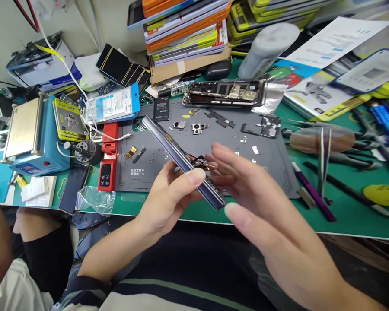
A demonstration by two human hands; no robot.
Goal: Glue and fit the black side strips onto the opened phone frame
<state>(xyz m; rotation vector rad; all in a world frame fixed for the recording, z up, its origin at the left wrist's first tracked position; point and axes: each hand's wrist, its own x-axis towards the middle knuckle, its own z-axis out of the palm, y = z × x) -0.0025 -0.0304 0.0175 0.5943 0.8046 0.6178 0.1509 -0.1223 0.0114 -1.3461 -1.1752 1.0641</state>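
my left hand [167,194] pinches the tilted phone body [168,144] above the surface [353,224]; my right hand [266,203], loosely spread beside it, seems empty. likely a steadying step, calling next for gentle fingers.

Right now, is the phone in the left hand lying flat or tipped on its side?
Tipped on its side: the left hand grips the phone with its long, narrow edge facing the camera.

The slim phone [173,152], with a glossy blue-grey edge, is held tilted and nearly edge-on near the centre of the view, its long axis running from about 10 o'clock to 4 o'clock, with internal components [200,162] exposed on its 2 o'clock side.
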